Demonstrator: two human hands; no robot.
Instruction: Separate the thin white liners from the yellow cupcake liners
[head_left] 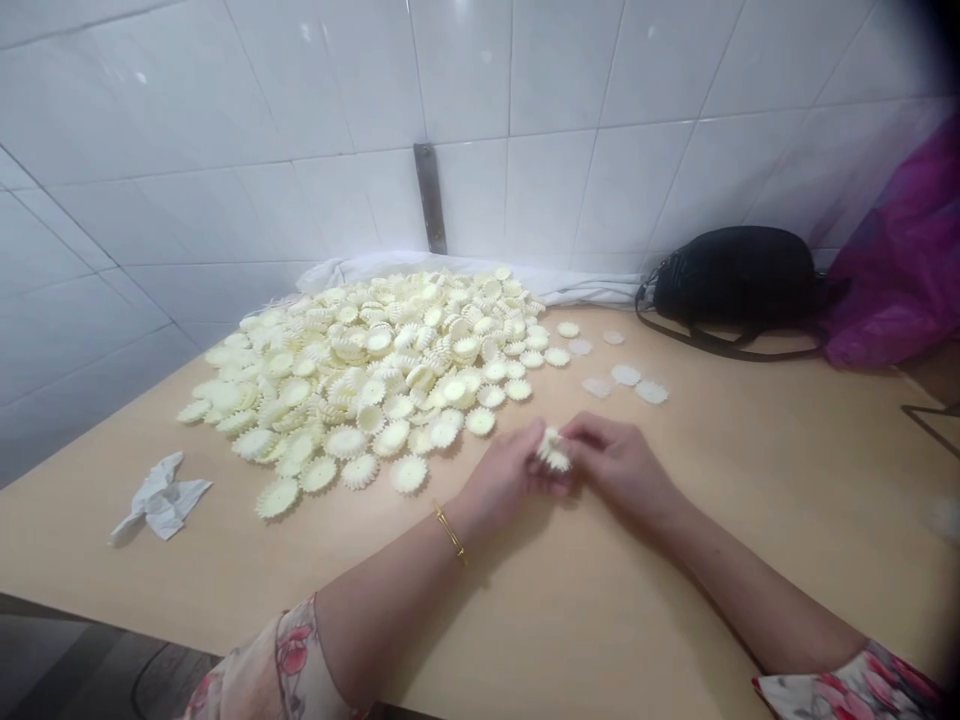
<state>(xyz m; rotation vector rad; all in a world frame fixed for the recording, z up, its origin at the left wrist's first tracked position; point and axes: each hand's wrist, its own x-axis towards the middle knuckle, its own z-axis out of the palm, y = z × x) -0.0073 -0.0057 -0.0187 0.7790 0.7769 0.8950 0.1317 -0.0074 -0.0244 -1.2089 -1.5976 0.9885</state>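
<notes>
Between my two hands is a small cream-coloured piece with a toothed edge [554, 451], held above the table. My left hand [514, 465] wraps round its left side, with a gold bangle on the wrist. The fingertips of my right hand [619, 465] pinch it from the right. Its far side and some of my fingers are hidden. Beyond my left hand spreads a large heap of similar scalloped, shallow cup-like discs [390, 370], pale yellow to white. Flatter whitish discs [625, 375] lie scattered past my right hand.
The pale wooden table [600, 610] meets a tiled wall [555, 190]. White cloth [592, 288] lies behind the heap. A black bag [739, 275] with a strap and a magenta plastic bag [896, 260] are at the back right. Crumpled white tissue [163, 497] lies at the left.
</notes>
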